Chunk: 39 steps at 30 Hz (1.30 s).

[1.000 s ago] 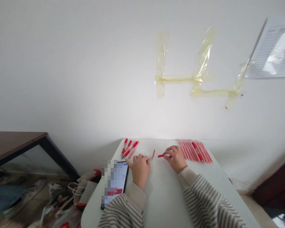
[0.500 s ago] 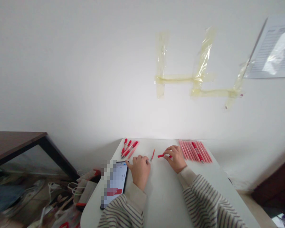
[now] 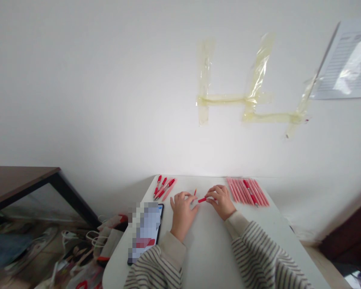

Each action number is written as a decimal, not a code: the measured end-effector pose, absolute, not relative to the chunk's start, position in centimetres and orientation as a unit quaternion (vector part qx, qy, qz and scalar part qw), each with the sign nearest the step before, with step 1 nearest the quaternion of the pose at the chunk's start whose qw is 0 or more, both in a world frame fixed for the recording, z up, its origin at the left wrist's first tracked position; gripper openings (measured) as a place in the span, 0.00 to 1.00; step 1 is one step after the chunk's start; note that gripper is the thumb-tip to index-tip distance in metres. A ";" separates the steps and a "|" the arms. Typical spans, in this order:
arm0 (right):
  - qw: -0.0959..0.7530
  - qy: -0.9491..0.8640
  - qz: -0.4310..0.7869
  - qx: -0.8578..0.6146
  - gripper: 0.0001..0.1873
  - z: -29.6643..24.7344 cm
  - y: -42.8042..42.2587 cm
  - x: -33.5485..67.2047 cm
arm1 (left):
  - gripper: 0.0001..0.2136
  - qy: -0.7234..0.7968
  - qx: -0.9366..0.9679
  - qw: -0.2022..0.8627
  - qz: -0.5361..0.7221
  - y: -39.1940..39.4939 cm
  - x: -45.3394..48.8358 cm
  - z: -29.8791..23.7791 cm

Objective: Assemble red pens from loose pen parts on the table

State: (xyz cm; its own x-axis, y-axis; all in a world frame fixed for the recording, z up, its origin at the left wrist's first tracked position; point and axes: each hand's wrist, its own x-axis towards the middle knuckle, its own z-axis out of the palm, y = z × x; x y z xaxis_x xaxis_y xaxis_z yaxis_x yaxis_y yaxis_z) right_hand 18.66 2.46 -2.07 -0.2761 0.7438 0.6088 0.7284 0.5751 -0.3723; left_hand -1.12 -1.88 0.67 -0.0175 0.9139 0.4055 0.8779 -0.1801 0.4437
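Observation:
Between the fingertips of my right hand (image 3: pixel 221 202) is a red pen barrel (image 3: pixel 202 200), its end pointing left. My left hand (image 3: pixel 182 210) is just left of it, thumb and index finger apart, with nothing visible between them. A thin pen refill with an orange-red tip (image 3: pixel 195 192) lies on the white table (image 3: pixel 209 249), partly hidden behind the left fingers. Several red pens (image 3: pixel 162 192) lie in a loose group at the table's back left. At the back right is a row of pink pen sleeves (image 3: pixel 236 190), with a red pen (image 3: pixel 250 192) on top.
A phone (image 3: pixel 147 233) with a partly blurred screen lies at the table's left side. The white wall (image 3: pixel 108 100) with yellowish tape (image 3: pixel 222 100) rises behind the table. A dark brown desk (image 3: pixel 21 180) and bags (image 3: pixel 90 269) are on the left.
My left hand has moved right toward the red barrel, and its thumb and index finger have spread. The barrel in my right hand has tilted slightly and shifted left.

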 end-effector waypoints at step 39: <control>0.426 -0.776 0.002 -0.466 0.08 -2.0 3.0 19.7 | 0.07 0.635 0.685 0.037 0.356 -1.6 -1.6 1.2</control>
State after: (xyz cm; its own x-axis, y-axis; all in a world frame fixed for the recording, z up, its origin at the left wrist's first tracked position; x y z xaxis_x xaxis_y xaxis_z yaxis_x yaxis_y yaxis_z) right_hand 19.71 3.00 -2.03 -0.2037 0.7239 0.6591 0.7212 0.5663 -0.3991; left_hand -1.56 -1.64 1.19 -0.0597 0.8953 0.4415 0.8429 -0.1917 0.5028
